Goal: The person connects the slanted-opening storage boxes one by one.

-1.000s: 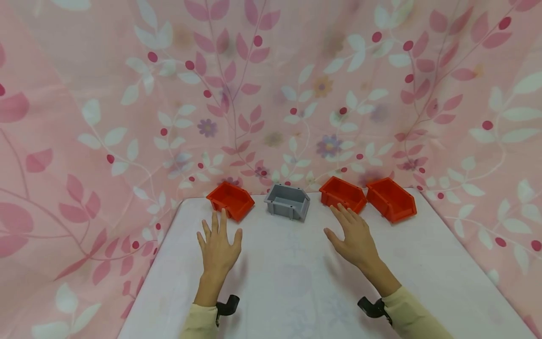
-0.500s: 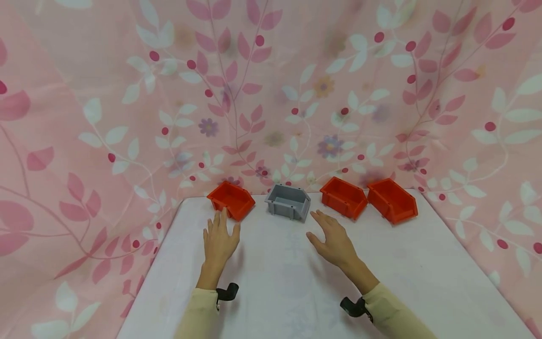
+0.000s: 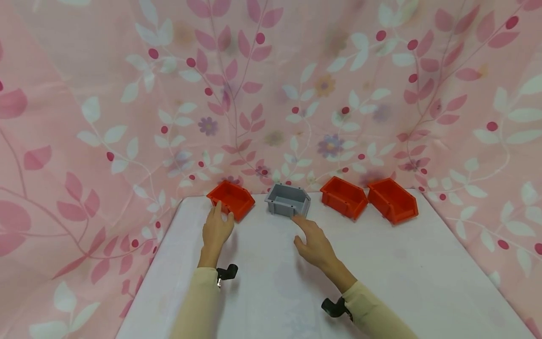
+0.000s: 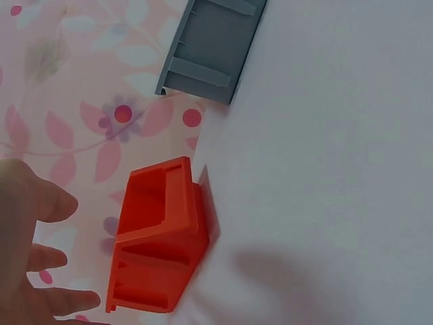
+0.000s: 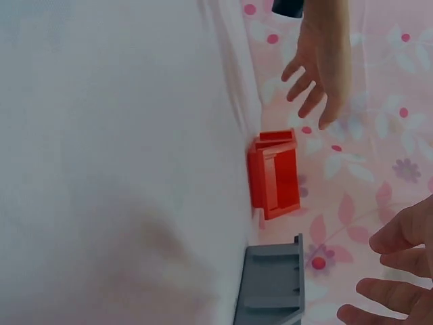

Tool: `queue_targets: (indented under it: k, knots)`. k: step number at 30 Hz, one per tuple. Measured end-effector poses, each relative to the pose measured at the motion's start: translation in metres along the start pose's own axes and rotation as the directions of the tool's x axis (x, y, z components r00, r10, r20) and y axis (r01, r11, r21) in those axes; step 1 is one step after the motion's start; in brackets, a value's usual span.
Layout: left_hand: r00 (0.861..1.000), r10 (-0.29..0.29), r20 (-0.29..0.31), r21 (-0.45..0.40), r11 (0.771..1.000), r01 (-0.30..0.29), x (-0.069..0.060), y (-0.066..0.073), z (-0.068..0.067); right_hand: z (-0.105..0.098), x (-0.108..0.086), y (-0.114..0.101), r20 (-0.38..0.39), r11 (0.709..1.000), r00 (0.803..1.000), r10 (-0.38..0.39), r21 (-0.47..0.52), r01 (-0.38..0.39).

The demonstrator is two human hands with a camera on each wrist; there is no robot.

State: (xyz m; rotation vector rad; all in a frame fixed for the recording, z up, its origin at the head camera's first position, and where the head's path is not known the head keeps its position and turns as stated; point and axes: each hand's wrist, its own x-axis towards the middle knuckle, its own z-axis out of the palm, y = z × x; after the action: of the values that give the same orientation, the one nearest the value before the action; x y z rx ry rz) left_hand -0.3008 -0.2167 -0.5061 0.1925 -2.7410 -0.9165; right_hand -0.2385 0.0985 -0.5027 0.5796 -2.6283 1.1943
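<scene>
Standing left of center in the head view, the leftmost red bin (image 3: 234, 197) is near the left hand (image 3: 217, 230), fingers extended and grasping nothing. The gray bin (image 3: 284, 208), at mid-frame, is near the right hand (image 3: 316, 243), its fingers loosely extended and grasping nothing. A second red bin (image 3: 344, 197) and a third red bin (image 3: 392, 200) stand right of center on the white tabletop (image 3: 271, 292), before a floral cloth (image 3: 271, 94).
</scene>
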Motion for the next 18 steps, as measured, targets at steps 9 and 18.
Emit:
queue_targets:
  k: [9,18]
  knots:
    - [0.992,-0.126,0.011,-0.121,0.985,0.127,0.023,-0.004,0.009,0.024,-0.011,-0.006,0.030,0.999,0.999,-0.014,0.050,0.012]
    - [0.975,-0.223,0.023,-0.211,0.952,0.223,0.040,-0.010,0.017,0.044,-0.025,-0.008,0.065,0.997,0.996,-0.054,0.049,0.051]
